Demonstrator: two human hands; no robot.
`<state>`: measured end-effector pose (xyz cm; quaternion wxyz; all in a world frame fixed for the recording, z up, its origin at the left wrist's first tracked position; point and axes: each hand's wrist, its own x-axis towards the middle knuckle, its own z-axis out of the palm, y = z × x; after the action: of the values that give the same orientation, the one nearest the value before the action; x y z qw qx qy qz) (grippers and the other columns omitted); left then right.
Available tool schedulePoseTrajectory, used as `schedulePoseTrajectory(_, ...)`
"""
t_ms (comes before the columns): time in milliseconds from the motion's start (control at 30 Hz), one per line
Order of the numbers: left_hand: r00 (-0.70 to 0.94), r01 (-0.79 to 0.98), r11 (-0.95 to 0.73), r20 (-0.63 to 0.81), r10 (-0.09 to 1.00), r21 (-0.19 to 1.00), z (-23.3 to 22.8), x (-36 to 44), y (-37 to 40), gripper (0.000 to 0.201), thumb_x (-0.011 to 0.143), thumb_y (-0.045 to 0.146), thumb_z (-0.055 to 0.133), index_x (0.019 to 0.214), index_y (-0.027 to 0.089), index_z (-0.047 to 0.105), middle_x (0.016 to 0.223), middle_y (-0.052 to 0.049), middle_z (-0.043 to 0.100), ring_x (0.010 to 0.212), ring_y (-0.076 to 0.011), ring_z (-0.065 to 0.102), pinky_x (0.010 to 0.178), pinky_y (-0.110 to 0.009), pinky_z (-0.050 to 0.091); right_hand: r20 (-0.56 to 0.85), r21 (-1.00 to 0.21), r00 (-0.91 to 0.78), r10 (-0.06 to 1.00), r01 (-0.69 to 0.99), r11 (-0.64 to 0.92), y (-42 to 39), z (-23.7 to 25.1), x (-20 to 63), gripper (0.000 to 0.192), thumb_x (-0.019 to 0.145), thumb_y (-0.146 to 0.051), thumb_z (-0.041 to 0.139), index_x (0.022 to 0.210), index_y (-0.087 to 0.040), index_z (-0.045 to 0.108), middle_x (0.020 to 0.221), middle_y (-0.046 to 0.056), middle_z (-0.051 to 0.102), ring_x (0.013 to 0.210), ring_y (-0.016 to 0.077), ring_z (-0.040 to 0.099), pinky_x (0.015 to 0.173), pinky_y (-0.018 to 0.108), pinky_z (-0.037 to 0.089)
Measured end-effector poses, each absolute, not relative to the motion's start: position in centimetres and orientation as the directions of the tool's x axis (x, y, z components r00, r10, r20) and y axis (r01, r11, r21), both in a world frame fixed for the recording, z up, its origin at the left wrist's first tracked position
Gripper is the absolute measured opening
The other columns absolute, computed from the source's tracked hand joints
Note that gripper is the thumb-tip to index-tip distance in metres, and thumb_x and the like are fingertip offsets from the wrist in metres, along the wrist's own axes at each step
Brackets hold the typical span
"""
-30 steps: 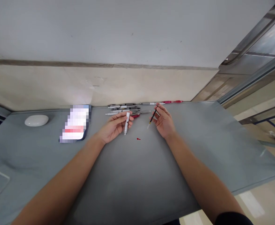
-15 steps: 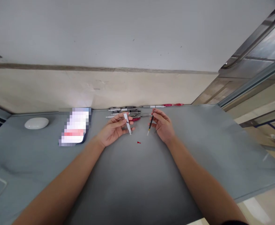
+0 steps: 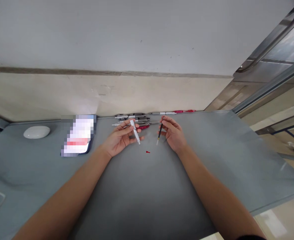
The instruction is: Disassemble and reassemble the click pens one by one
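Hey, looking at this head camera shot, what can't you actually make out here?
- Head view: the flat item left of the left hand is pixelated, so its face is unreadable.
- The pens along the table's far edge overlap and are too small to count.
- The red speck between the hands is too small to identify.
- The tip of the refill in the right hand is blurred.

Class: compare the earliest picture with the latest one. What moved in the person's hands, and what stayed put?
The white pen barrel in the left hand tilted, its lower tip swinging right. The right hand kept the thin refill, now steeper. The red bit and pen pile stayed.
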<state>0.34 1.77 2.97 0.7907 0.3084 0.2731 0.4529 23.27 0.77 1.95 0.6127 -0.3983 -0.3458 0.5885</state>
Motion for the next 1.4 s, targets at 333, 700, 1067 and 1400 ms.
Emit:
schedulePoseTrajectory(333,0.450,-0.537,0.401,-0.150,0.881,0.742,3.04,0.31,1.75,0.022,0.088,0.006,0.062,0.105,0.018,0.069,0.098,-0.005,0.071,0.089,-0.0190,0.070,0.094,-0.057,0.056,-0.041,-0.891,0.065,0.997,-0.453,-0.007,0.75,1.91,23.26,0.020,0.071,-0.033,0.080,0.089,-0.028,0.073,0.094,-0.003,0.066,0.073,0.0111,0.060,0.063,0.028,0.057)
schedulePoseTrajectory(700,0.452,-0.516,0.403,-0.160,0.877,0.756,2.86,0.40,1.74,0.022,0.087,0.006,0.064,0.105,0.017,0.068,0.100,-0.007,0.073,0.091,-0.0202,0.071,0.091,-0.055,0.058,-0.038,-0.897,0.063,0.997,-0.442,-0.007,0.69,2.00,23.24,0.020,0.071,-0.033,0.080,0.089,-0.029,0.073,0.094,-0.003,0.069,0.073,0.0117,0.062,0.065,0.029,0.057)
schedulePoseTrajectory(1067,0.429,-0.468,0.331,-0.117,0.896,0.819,2.35,0.77,1.61,0.026,0.085,0.012,0.070,0.109,0.018,0.062,0.110,-0.011,0.075,0.099,-0.0245,0.073,0.087,-0.047,0.061,-0.045,-0.924,0.065,0.997,-0.383,-0.017,0.72,1.59,23.10,0.029,0.070,-0.037,0.082,0.097,-0.029,0.076,0.098,0.000,0.073,0.079,0.0137,0.067,0.071,0.031,0.058)
schedulePoseTrajectory(1400,0.400,-0.423,0.331,-0.155,0.904,0.843,2.70,1.11,1.47,0.028,0.084,0.014,0.073,0.108,0.017,0.060,0.112,-0.014,0.074,0.103,-0.0270,0.072,0.086,-0.047,0.061,-0.046,-0.931,0.034,0.998,-0.364,-0.030,0.60,1.64,22.97,0.029,0.070,-0.037,0.082,0.097,-0.027,0.076,0.099,0.001,0.073,0.080,0.0142,0.067,0.073,0.032,0.059)
